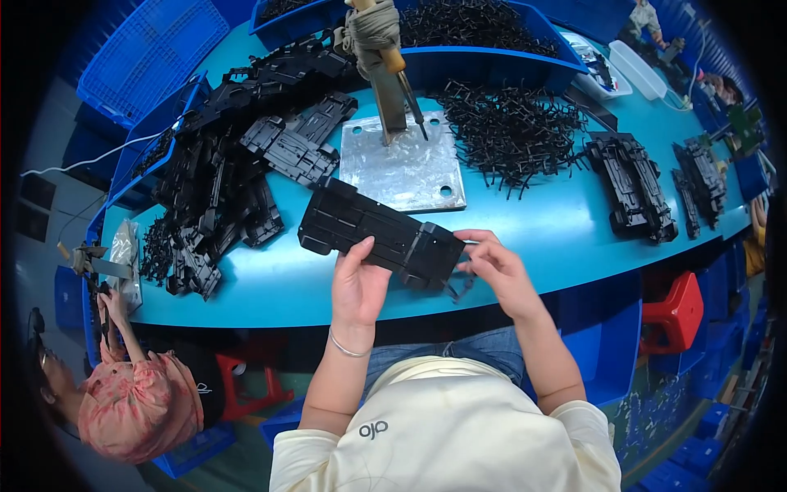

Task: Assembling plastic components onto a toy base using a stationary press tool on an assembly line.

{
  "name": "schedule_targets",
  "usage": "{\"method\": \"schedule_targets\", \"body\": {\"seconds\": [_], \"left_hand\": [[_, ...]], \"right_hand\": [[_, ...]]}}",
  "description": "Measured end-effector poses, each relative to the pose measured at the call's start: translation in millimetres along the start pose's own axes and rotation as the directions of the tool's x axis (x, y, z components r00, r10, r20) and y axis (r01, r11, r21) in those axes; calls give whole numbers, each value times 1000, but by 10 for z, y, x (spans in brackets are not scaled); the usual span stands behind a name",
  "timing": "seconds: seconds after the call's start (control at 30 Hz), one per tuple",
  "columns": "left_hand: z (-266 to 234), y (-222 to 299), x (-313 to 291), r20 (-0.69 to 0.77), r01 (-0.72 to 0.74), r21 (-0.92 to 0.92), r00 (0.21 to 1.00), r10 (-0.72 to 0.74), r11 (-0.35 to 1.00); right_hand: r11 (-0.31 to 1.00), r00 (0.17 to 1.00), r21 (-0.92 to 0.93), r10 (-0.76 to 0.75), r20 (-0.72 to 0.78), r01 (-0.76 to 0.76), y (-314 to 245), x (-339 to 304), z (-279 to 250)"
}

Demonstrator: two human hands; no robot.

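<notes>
A long black plastic toy-vehicle chassis (pixel 373 230) is held tilted above the near side of the table. My left hand (pixel 361 289) grips it from below, the thumb lying on its near edge. At the chassis's right end is my right hand (pixel 502 275), with its fingers curled and a small thin black part (pixel 461 287) hanging at the fingertips. The fingertips touch or nearly touch the chassis end. Just beyond stands a metal base plate (pixel 402 176) carrying an upright post with a cloth-wrapped, yellow-handled tool (pixel 389 57).
Black chassis pieces (pixel 221 156) lie heaped on the left. Thin black parts (pixel 516 135) form a pile at right, before a blue bin (pixel 492 61) of more. Finished-looking black assemblies (pixel 631 184) rest farther right. A co-worker (pixel 139 402) sits at left; a red stool (pixel 676 312) stands right.
</notes>
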State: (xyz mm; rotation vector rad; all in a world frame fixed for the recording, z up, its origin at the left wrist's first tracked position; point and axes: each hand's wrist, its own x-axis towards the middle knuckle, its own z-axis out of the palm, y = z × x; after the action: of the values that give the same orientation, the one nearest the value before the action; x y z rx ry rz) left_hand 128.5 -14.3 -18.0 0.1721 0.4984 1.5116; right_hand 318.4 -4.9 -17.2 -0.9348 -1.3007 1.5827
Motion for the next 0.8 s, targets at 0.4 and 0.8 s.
{"method": "schedule_targets", "body": {"seconds": [0.4, 0.8], "left_hand": [[111, -129, -169, 738, -529, 511, 674, -29, 678], [224, -281, -71, 263, 610, 233, 710, -653, 757]], "right_hand": [[893, 977, 424, -72, -199, 152, -178, 324, 130], [851, 892, 304, -453, 10, 429, -279, 317, 95]]}}
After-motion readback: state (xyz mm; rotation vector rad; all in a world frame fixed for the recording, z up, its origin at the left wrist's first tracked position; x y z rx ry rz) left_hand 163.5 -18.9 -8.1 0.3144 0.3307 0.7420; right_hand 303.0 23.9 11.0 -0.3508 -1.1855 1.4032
